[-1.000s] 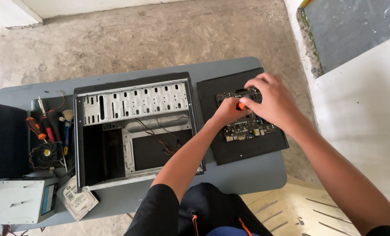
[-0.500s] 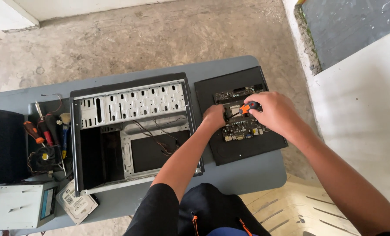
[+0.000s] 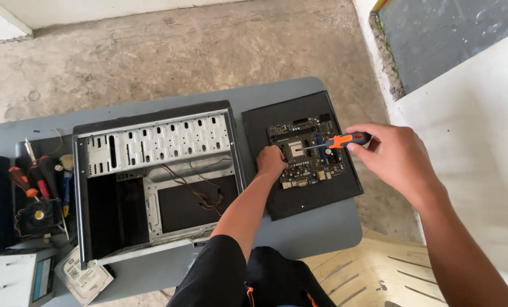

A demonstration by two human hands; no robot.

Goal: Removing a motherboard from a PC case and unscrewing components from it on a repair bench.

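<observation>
Beside the open case (image 3: pixel 157 182), the left hand (image 3: pixel 271 162) presses curled on the stiff, fragile motherboard (image 3: pixel 310 150), best gripped by its edges, while the right hand (image 3: pixel 399 162) pinches a screwdriver (image 3: pixel 336 141).

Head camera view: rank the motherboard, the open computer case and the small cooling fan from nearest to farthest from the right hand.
From the right hand:
1. Motherboard, just left of it, under the screwdriver tip.
2. Open computer case, mid-table.
3. Cooling fan, far left edge among the tools.

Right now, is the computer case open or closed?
Open. The case lies on its side with the panel off; its bare interior and loose wires show.
</observation>
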